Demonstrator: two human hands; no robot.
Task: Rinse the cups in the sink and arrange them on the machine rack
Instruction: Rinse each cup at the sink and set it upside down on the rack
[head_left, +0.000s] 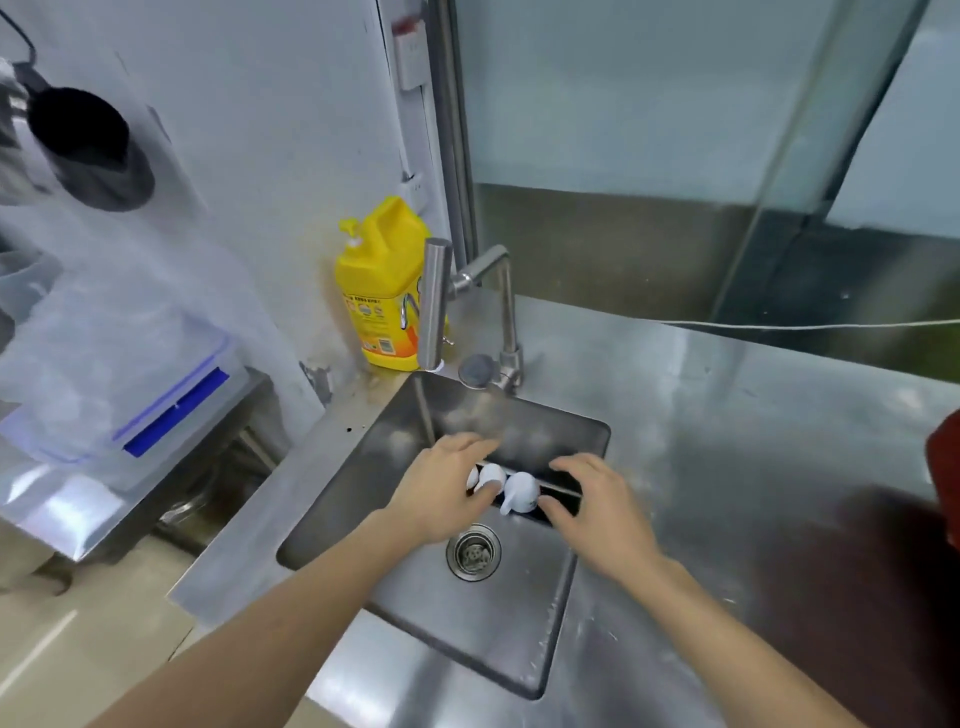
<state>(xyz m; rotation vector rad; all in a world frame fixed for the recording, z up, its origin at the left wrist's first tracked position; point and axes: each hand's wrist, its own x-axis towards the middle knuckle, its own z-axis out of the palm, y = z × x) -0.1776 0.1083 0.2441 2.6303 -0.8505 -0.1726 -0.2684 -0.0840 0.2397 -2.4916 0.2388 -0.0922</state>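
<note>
Cups (511, 491) in sink (566, 613), between hands; left hand (447, 493) fingers curled on one; right hand (597, 512) fingers spread, just beside.

Yellow detergent bottle (382, 291): label is carrying print and a barcode, too blurred to read. No other legible text is showing.

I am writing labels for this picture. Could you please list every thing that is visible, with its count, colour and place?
Cups: at least two, white, in the sink between the hands.
Sink: one, steel, centre.
Drain: one, metal, sink floor.
Faucet: one, steel, behind the sink.
Detergent bottle: one, yellow, left of the faucet.
Counter: one, steel, right of the sink.
Cord: one, white, back of the counter.
Left hand: one, touching a cup.
Right hand: one, beside the cups.
</note>
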